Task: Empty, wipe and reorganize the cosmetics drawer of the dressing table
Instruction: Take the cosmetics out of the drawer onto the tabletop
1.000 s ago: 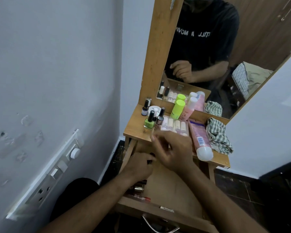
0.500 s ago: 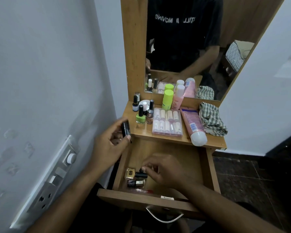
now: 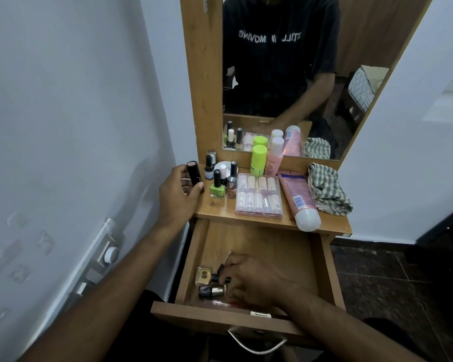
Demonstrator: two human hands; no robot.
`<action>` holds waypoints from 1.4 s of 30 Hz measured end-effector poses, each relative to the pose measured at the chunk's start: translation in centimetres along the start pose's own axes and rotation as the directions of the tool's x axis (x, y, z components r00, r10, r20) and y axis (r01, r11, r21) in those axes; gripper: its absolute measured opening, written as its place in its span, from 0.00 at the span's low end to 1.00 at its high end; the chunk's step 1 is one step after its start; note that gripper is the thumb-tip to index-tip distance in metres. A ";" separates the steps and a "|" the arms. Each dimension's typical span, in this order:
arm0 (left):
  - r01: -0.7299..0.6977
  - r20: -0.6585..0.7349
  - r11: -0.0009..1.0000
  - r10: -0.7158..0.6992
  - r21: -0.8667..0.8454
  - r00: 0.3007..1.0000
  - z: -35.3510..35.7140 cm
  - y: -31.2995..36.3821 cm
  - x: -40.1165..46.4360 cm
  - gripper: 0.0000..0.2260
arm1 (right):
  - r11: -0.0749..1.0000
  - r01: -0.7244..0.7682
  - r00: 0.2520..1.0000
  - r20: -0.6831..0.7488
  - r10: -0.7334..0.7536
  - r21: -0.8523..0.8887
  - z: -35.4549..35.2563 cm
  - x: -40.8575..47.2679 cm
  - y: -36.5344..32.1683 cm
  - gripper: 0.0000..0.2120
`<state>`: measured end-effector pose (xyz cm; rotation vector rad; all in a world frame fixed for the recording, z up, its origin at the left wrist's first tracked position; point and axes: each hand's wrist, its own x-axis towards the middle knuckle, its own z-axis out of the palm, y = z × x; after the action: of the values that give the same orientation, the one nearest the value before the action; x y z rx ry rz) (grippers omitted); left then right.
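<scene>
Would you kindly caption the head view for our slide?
Left hand holds a black tube at the tabletop; right hand reaches into the open drawer.

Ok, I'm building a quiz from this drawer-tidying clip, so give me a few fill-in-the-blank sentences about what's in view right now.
1. The left hand holds a dark lipstick tube beside the ____ nail polish bottle.
2. The right hand reaches into the open ____.
3. The pink tube on the tabletop lies on its ____.
4. The checked cloth sits at the tabletop's ____ end.

Missing words: green; drawer; side; right
</scene>
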<state>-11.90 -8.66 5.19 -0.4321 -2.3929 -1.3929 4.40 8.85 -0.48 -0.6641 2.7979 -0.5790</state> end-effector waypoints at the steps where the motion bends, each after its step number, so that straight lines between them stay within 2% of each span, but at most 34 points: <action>1: -0.002 -0.005 1.000 0.002 -0.001 1.000 0.3 0.1 0.1 0.21 | 1.000 -0.003 1.000 0.007 0.003 0.002 0.0 0.0 0.1 0.17; 8: -0.008 -0.025 0.999 0.007 -0.050 1.000 1.8 -0.2 0.8 0.15 | 1.000 -0.001 1.000 0.021 0.001 -0.006 0.1 0.1 0.0 0.16; 14: -0.020 -0.015 1.000 0.020 -0.018 1.000 2.2 -0.7 1.0 0.15 | 0.998 -0.020 1.000 0.004 0.020 0.066 0.5 0.6 0.3 0.09; 20: -0.037 0.001 0.999 0.037 -0.016 0.999 2.1 -0.9 1.1 0.14 | 0.976 -0.024 0.989 -0.139 0.056 0.217 0.3 0.4 0.1 0.09; 24: -0.045 0.005 0.999 0.045 -0.012 0.999 2.0 -1.1 1.1 0.14 | 0.975 -0.052 0.974 -0.202 0.098 0.218 -0.5 0.2 0.1 0.12; 28: -0.057 0.004 0.998 0.057 0.033 0.998 1.8 -0.7 1.0 0.15 | 0.979 -0.049 0.930 -0.348 0.117 0.199 -1.4 -0.4 -0.2 0.10; 34: -0.051 0.013 0.998 0.051 0.039 0.999 1.5 -0.5 1.3 0.16 | 0.989 -0.051 0.891 -0.442 0.109 0.140 -3.3 -1.0 -0.5 0.09; 42: -0.041 0.027 0.998 0.039 0.055 0.999 1.4 -0.7 1.1 0.20 | 0.993 0.002 0.747 -0.660 0.078 0.120 -11.2 0.2 -2.6 0.07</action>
<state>-13.36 -7.68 4.52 -0.4837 -2.4236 -1.3079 2.02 10.24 10.65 -0.4244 3.3728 -1.1584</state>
